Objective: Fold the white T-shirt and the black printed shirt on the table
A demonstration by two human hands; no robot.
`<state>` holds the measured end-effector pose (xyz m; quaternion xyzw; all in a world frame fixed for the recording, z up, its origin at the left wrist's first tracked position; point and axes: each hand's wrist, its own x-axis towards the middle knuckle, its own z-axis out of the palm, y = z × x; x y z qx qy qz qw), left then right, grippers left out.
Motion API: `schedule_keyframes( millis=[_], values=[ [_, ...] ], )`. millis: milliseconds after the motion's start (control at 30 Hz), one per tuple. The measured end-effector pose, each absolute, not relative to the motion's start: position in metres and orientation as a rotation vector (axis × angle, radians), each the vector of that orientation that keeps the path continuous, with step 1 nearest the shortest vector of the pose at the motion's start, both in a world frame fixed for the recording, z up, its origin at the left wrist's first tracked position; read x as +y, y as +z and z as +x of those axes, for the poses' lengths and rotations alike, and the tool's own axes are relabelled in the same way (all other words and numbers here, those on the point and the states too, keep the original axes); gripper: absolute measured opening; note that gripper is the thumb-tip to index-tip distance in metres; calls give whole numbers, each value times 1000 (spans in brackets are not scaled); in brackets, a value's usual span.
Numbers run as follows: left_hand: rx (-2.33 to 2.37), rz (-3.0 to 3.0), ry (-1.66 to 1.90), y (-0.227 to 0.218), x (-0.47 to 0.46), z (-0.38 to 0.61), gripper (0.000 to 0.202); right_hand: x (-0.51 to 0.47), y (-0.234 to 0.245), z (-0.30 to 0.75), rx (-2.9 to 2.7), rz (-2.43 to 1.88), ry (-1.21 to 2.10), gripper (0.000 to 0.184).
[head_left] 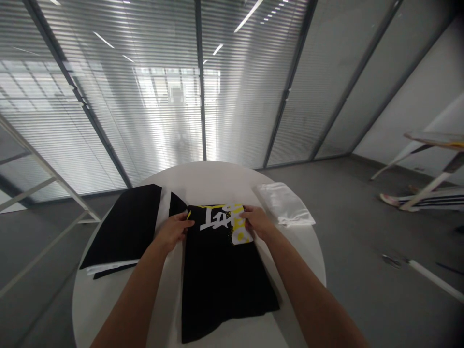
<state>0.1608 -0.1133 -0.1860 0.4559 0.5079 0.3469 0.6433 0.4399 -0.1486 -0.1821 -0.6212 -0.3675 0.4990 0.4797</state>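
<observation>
A black T-shirt [224, 280] with white and yellow lettering lies in a long folded strip on the round white table [213, 176]. Its far end is folded over, so part of the print faces up. My left hand [174, 229] pinches the left corner of that fold between thumb and fingers. At the opposite corner, my right hand [256, 220] grips the printed edge, its fingertips partly hidden by the cloth. Close to my left hand lies a stack of folded black and white garments [126, 222]. Beyond my right hand is a folded white satiny cloth [284, 203].
Glass partitions with blinds [246, 96] stand behind the table. A white metal frame [47, 169] rises at the left. On the right are another table [435, 138], a person's shoe [390, 199] and striped trouser leg, and a white pole [435, 279] near the floor.
</observation>
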Motion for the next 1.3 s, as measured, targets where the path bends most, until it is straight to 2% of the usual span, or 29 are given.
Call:
schedule_keyframes(
  millis=[233,467,600,1133,1300],
  values=[
    [1154,1088,899,-185,-125,160,37,-155,-172,443,-770,-1467,1272,57],
    [1044,1130,1016,-174,-133,160,40,-157,-168,444,-892,-1292,1212,53],
    [1002,1129,1060,-176,-133,163,42,-156,-172,442,-938,-1225,1149,44],
    [726,937,1245,-178,-129,163,25,-152,-182,439,-935,-919,1176,38],
    [706,1013,1221,-183,-126,155,38,-155,-180,445,-1020,-893,1257,30]
  ],
)
